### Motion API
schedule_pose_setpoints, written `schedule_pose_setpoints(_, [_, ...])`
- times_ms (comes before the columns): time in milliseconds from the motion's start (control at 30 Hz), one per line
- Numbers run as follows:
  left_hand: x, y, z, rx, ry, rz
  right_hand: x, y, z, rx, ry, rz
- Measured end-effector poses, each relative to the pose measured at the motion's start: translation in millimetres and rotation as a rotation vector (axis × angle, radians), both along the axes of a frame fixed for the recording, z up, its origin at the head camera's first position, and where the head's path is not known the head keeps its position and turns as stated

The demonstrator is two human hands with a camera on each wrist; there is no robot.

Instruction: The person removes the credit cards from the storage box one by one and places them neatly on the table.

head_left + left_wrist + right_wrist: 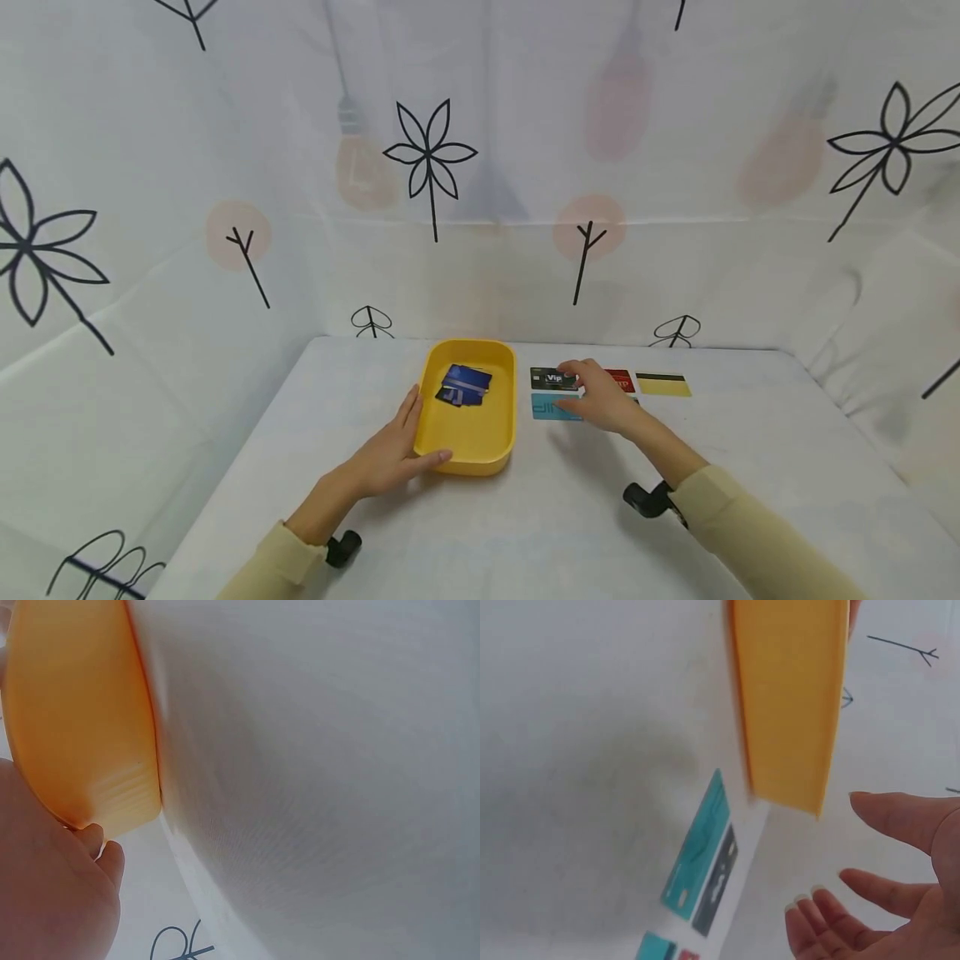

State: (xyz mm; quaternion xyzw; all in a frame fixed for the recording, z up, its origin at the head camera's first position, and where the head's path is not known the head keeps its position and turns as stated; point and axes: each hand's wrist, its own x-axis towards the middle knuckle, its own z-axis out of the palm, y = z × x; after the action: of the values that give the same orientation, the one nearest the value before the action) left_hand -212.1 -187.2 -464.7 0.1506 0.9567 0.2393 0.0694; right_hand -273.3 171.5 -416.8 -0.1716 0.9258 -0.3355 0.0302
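My left hand [386, 458] holds the near left corner of a yellow plastic tray [472, 435], fingers along its left side and thumb at the near rim. Several dark blue cards [467, 383] lie overlapping inside the tray. My right hand [606, 406] hovers over cards to the tray's right, thumb and fingers apart with nothing between them in the right wrist view. Under its fingertips are a black "Vip" card [546, 379] and a teal card [551, 407]. A red card [622, 381] is partly hidden behind this hand, and another teal card [654, 948] lies beside it.
A gold card with a black stripe [663, 386] lies at the right end of the card rows. The white table [495, 533] backs onto a hanging patterned cloth [495, 275]. A black wrist camera [647, 500] hangs below the right sleeve.
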Motion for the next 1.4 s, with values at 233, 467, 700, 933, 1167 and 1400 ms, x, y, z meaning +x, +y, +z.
schedule_pose_setpoints(233, [-0.4, 0.3, -1.0, 0.002, -0.004, 0.005, -1.5, -24.7, 4.3, -0.050, -0.013, 0.047])
schedule_pose_setpoints(467, [-0.5, -0.1, -1.0, 0.008, 0.005, -0.001, -0.8, -45.3, 9.3, -0.088, -0.008, 0.083])
schedule_pose_setpoints(700, [0.0, -1.1, -2.2, 0.018, 0.002, -0.010, -1.3, -68.1, 9.7, -0.089, -0.038, 0.105])
schedule_pose_setpoints(933, [-0.1, -1.5, -1.2, 0.009, 0.001, -0.002, -3.4, -90.3, 5.9, -0.153, -0.086, 0.120])
schedule_pose_setpoints(1167, [1.2, -1.0, 0.4, 0.023, 0.003, -0.006, -8.1, -114.0, 3.3, -0.193, -0.158, 0.120])
schedule_pose_setpoints(1400, [0.6, -1.4, -1.5, 0.019, 0.003, -0.011, -18.6, -133.7, -5.9, -0.186, -0.208, 0.030])
